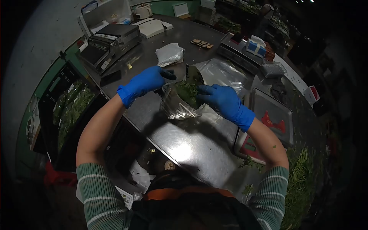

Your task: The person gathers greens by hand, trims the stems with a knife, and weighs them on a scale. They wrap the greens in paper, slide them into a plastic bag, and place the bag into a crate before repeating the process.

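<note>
A clear plastic bag (177,110) with leafy green herbs (186,92) in its mouth lies on the metal table in front of me. My left hand (151,79), in a blue glove, grips the bag's left edge, its fingertips partly hidden. On the other side, my right hand (222,100), also gloved in blue, has its fingers closed at the bag's right edge beside the herbs. Just behind the herbs is a dark, curved piece (194,75) that I cannot identify. Flat clear plastic bags (224,73) lie beyond my right hand.
A white plastic packet (170,54) sits farther back on the metal table (172,138). At right is a scale (270,111) with a red mark; at left, a crate of greens (71,111) and a phone (110,78). Loose herbs (303,172) are heaped at lower right.
</note>
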Action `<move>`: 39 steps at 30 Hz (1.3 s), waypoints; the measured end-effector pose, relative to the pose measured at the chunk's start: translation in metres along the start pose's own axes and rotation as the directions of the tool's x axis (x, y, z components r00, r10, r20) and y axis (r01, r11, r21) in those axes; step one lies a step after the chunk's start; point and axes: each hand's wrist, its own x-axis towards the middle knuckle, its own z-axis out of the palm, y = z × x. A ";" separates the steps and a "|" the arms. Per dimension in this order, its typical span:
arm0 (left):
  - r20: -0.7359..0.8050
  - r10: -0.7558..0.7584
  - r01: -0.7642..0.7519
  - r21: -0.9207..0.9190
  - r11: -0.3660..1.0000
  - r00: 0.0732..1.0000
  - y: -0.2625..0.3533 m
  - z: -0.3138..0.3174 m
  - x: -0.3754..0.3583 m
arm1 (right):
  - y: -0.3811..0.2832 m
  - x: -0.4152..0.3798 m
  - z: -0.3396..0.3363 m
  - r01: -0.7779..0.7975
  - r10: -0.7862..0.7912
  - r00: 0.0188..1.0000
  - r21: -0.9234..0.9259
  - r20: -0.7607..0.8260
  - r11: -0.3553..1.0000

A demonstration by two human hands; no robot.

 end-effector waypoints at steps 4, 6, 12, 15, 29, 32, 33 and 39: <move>0.000 -0.010 0.010 -0.090 0.996 1.000 0.022 -0.013 0.019 | 0.052 0.014 -0.066 0.080 0.374 0.764 0.652 -0.526 0.754; -0.030 -0.009 0.006 -0.082 0.997 1.000 0.041 -0.015 0.024 | 0.108 -0.031 -0.130 -0.052 0.597 0.564 0.697 -0.571 0.715; -0.085 0.369 -0.348 0.190 0.918 0.926 0.069 0.018 0.006 | 0.141 -0.125 -0.148 -0.443 0.393 0.393 0.203 -0.831 0.873; 0.235 0.495 -0.532 0.132 0.836 0.836 0.039 0.052 -0.046 | 0.107 -0.173 -0.078 -0.616 0.470 0.706 -0.132 -0.530 0.777; 0.283 0.551 -0.618 0.408 0.672 0.785 -0.109 0.185 -0.034 | -0.114 -0.156 0.136 -0.289 0.141 0.921 0.393 0.364 0.873; 0.271 0.565 -0.625 0.405 0.667 0.779 -0.104 0.160 -0.054 | -0.119 -0.153 0.146 -0.294 0.145 0.929 0.443 0.341 0.847; 0.368 0.583 -0.688 0.432 0.582 0.724 -0.105 0.161 -0.060 | -0.118 -0.152 0.150 -0.274 0.100 0.917 0.429 0.385 0.861; 0.519 0.583 -0.778 0.358 0.516 0.625 -0.119 0.182 -0.062 | -0.114 -0.136 0.153 -0.255 0.006 0.820 0.356 0.572 0.899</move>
